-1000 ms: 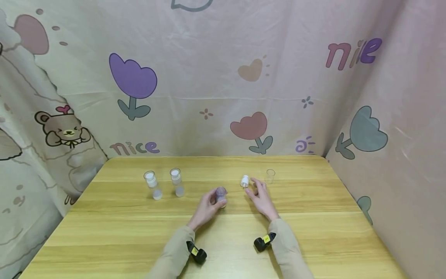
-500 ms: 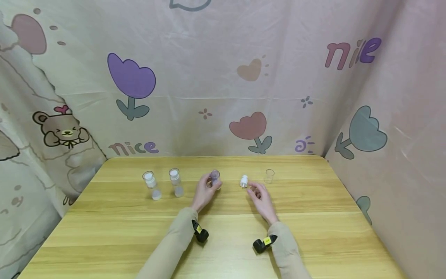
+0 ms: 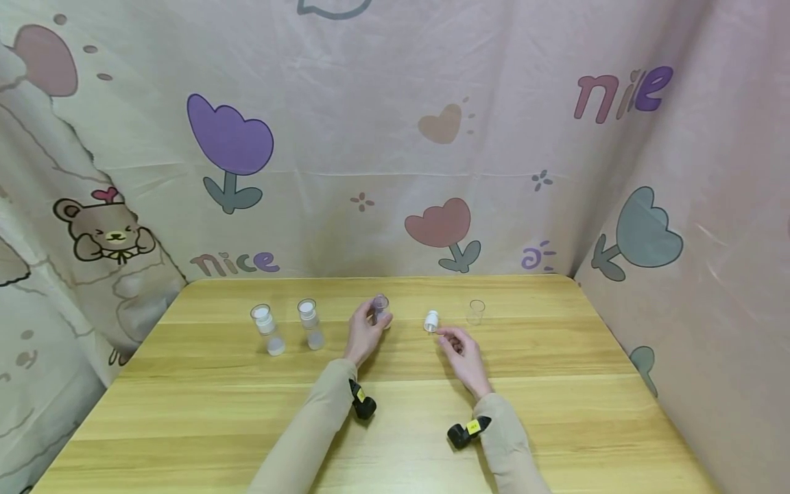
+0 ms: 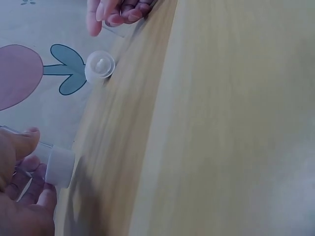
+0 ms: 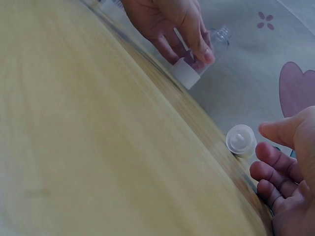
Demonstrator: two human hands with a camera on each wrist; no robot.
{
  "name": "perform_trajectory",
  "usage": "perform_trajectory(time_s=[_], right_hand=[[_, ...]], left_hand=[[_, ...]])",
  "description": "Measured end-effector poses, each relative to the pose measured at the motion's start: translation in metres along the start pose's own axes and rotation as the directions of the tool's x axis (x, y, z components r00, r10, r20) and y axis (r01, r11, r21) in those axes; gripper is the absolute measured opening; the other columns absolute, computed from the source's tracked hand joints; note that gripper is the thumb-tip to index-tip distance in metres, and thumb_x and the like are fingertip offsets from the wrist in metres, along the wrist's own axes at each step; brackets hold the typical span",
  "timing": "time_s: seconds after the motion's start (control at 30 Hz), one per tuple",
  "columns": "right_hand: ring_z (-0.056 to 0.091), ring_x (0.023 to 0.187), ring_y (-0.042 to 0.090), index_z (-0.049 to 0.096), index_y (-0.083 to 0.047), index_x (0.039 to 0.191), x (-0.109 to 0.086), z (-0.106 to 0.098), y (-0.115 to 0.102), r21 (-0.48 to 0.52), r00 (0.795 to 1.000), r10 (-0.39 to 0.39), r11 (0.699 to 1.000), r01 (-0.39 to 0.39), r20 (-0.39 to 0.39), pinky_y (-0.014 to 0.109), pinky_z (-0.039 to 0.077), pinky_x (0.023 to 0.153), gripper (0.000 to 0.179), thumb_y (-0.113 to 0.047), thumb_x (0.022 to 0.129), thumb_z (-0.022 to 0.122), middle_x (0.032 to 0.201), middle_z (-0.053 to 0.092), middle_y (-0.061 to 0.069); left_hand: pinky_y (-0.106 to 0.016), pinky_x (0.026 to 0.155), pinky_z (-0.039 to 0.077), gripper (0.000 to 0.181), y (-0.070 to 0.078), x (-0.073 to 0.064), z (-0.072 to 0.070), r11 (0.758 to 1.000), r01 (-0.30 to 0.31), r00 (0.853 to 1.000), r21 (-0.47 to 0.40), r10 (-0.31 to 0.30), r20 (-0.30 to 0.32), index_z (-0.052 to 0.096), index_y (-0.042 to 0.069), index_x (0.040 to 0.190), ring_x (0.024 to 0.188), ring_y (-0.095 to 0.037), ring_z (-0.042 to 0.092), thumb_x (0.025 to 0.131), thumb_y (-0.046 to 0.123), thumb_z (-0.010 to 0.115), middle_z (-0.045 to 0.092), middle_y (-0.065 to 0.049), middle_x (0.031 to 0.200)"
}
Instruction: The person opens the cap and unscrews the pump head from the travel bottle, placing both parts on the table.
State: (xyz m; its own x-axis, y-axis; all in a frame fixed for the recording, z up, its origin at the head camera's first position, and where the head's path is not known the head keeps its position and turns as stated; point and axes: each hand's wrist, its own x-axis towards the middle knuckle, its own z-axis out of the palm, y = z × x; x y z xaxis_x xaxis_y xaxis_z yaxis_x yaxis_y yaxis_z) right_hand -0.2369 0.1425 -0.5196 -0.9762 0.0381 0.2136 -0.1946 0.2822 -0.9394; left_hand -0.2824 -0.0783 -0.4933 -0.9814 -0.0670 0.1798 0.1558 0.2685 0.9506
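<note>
Lt wood tbl [image 3: 204,412], pale fabric bkdrop [image 3: 345,103], tulip prints [image 3: 231,137]

The left hand [image 3: 364,335] grips a clear bottle [image 3: 380,302] — the right hand [image 3: 465,359] is just beside a white cap [image 3: 432,320].

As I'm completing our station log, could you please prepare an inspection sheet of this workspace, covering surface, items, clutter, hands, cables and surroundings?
Surface: light wood-grain table.
Job's things: uncapped bottle, clear with a white base; white cap on its side, open end toward the person; clear cup near the far edge; first capped bottle and second capped bottle upright at the person's left.
Clutter: nothing seen.
Left hand: grips the uncapped bottle.
Right hand: beside the white cap, fingers loosely curled, holding nothing.
Cables: nothing seen.
Surroundings: printed curtain behind the table and along both sides.
</note>
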Motion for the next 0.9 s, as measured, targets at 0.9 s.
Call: perform_trajectory(time_s=[0.9], right_hand=[[0.052, 0.076, 0.005, 0.071, -0.002, 0.11, -0.0008, -0.0008, -0.0025, 0.012, 1.0, 0.003, 1.0, -0.003, -0.006, 0.015, 0.045, 0.068, 0.016, -0.005, 0.096, 0.065, 0.094, 0.066, 0.015]], left_hand=[[-0.049, 0.112, 0.049, 0.046, 0.0017, -0.0008, 0.0065, 0.999, 0.022, 1.0, 0.027, -0.022, -0.002, 0.054, -0.003, 0.137, 0.131, -0.039, 0.056, 0.094, 0.007, 0.069, 0.06, -0.024, 0.136]])
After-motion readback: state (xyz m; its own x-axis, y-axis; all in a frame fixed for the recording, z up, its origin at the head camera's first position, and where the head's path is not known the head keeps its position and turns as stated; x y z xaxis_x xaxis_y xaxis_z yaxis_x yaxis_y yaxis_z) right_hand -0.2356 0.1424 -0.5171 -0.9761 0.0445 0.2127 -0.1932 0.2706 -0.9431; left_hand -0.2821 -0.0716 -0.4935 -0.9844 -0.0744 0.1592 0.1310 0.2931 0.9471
